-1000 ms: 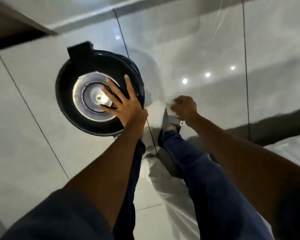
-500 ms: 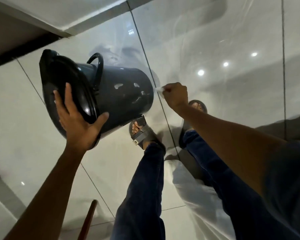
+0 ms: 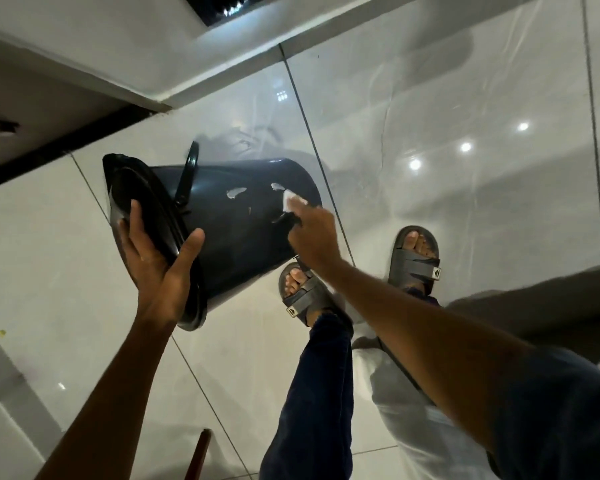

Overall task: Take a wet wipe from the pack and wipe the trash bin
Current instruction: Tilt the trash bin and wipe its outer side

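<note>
The black trash bin [image 3: 236,223] is lifted off the floor and tipped on its side, lid end toward me on the left. My left hand [image 3: 160,258] grips the rim of the lid, thumb on the bin's side and fingers across the lid. My right hand [image 3: 312,233] presses a small white wet wipe [image 3: 291,200] against the bin's side wall near its base. Two pale scuff marks show on the wall beside the wipe. The pack of wipes is not in view.
Glossy white floor tiles [image 3: 465,98] lie all around. My feet in dark sandals [image 3: 414,261] stand just below and right of the bin. A dark wall base [image 3: 49,154] runs along the upper left. A reddish wooden stick [image 3: 198,455] pokes up at the bottom edge.
The bin went from standing upright, seen from above, to tipped sideways in my left hand. My right hand moved from beside the bin's base onto its side wall with the wipe.
</note>
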